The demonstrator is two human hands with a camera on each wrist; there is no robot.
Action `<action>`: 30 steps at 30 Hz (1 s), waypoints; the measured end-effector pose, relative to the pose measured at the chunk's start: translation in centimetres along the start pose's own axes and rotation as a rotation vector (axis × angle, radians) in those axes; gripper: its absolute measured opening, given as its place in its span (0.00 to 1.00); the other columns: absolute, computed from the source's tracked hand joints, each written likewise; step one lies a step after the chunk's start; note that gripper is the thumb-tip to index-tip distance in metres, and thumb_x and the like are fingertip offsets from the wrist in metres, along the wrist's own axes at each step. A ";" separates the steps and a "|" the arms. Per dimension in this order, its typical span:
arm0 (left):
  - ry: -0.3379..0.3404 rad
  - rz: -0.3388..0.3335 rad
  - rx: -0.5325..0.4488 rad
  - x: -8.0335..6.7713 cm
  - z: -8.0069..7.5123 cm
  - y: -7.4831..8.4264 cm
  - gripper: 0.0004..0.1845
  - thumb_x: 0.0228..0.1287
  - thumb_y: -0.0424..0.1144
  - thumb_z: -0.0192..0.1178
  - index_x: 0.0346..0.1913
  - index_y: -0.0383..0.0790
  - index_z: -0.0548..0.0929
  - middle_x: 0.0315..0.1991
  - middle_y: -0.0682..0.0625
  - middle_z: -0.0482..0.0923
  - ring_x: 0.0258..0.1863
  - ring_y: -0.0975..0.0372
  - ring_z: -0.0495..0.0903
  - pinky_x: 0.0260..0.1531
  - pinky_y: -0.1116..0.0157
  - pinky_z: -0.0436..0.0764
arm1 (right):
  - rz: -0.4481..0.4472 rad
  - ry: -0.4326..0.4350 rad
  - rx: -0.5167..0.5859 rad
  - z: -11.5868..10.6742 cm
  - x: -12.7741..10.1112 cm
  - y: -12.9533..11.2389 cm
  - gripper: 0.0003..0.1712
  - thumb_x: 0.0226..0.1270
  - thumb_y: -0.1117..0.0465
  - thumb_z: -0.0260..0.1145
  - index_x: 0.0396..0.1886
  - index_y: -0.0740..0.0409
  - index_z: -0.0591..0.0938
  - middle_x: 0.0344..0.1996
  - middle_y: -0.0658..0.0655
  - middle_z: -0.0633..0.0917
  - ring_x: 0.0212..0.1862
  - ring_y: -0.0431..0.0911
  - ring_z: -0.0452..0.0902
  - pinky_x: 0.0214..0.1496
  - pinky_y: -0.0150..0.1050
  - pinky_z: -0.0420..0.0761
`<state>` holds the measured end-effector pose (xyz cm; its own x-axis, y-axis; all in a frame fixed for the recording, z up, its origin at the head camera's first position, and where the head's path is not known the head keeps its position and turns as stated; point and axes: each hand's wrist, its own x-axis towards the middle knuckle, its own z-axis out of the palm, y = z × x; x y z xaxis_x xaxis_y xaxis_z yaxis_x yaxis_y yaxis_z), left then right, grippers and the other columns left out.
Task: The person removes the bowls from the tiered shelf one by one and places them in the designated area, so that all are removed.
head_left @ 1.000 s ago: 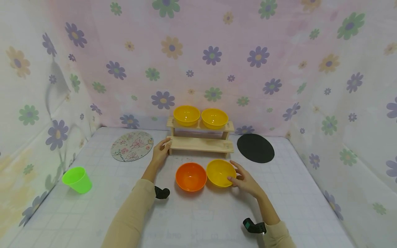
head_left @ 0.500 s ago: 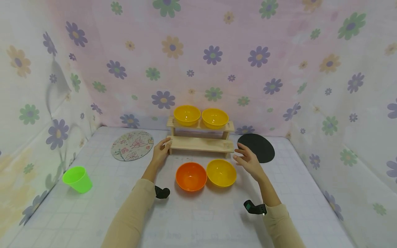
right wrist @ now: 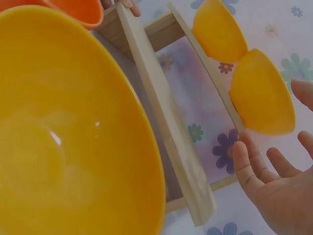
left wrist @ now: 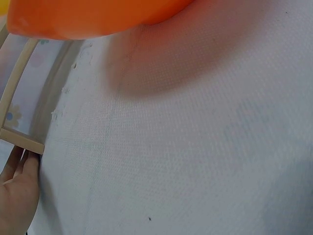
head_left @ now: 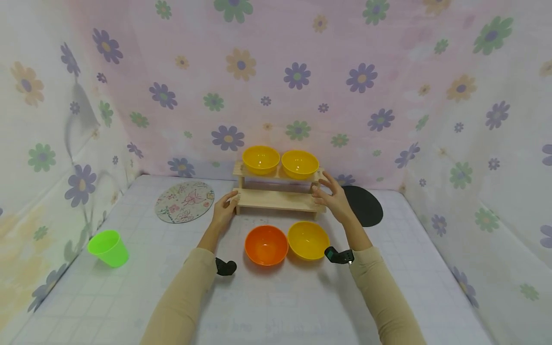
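Note:
A two-tier wooden rack (head_left: 276,200) stands at the back of the table. My left hand (head_left: 224,211) holds the left end of its lower shelf; in the left wrist view the fingers (left wrist: 30,164) reach up against the end of the wood. My right hand (head_left: 334,197) is at the rack's right end with fingers spread, holding nothing; the right wrist view shows it beside the upper shelf and one bowl. Two yellow bowls, a left one (head_left: 260,160) and a right one (head_left: 300,165), sit on the top shelf. The lower shelf is bare.
In front of the rack an orange bowl (head_left: 266,245) and another yellow bowl (head_left: 308,241) stand side by side. A green cup (head_left: 109,248) is at the left. A flowered round mat (head_left: 184,202) and a black round mat (head_left: 366,206) flank the rack.
My right hand has let go of the front yellow bowl and moved up, then left to the rack's right end. The left hand stays on the rack's left end.

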<state>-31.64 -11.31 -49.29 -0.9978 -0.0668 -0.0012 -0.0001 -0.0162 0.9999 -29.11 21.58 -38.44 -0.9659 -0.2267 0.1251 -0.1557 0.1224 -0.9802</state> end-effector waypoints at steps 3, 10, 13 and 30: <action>-0.011 -0.008 0.003 0.1 0.0 -0.1 0.22 0.71 0.36 0.49 0.65 0.38 0.69 0.63 0.35 0.67 0.53 0.54 0.70 0.46 0.69 0.72 | 0.022 -0.006 0.040 0.4 0.8 -0.3 0.42 0.70 0.63 0.56 0.75 0.57 0.43 0.71 0.68 0.52 0.41 0.41 0.80 0.57 0.61 0.67; -0.016 -0.013 0.008 0.2 -0.1 -0.2 0.22 0.71 0.36 0.49 0.65 0.39 0.69 0.63 0.36 0.67 0.53 0.55 0.70 0.45 0.68 0.72 | 0.026 0.010 0.077 1.0 2.3 -0.4 0.43 0.70 0.60 0.56 0.76 0.54 0.42 0.71 0.68 0.51 0.42 0.47 0.80 0.58 0.60 0.67; -0.005 -0.006 0.008 0.2 -0.1 -0.2 0.21 0.70 0.36 0.50 0.65 0.38 0.70 0.63 0.36 0.68 0.50 0.56 0.71 0.40 0.71 0.72 | 0.027 0.025 0.100 1.1 2.8 -0.4 0.44 0.70 0.59 0.57 0.76 0.54 0.41 0.71 0.68 0.52 0.43 0.49 0.80 0.58 0.59 0.68; -0.001 -0.006 0.007 0.2 -0.1 -0.1 0.21 0.70 0.36 0.50 0.65 0.37 0.70 0.63 0.35 0.68 0.54 0.53 0.71 0.48 0.66 0.74 | 0.071 0.051 0.123 1.2 6.1 0.8 0.42 0.69 0.53 0.59 0.75 0.44 0.47 0.64 0.68 0.64 0.49 0.60 0.78 0.45 0.40 0.81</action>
<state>-31.78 -11.42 -49.42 -0.9978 -0.0653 -0.0076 -0.0070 -0.0097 0.9999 -34.92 19.13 -38.68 -0.9833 -0.1721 0.0598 -0.0636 0.0166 -0.9978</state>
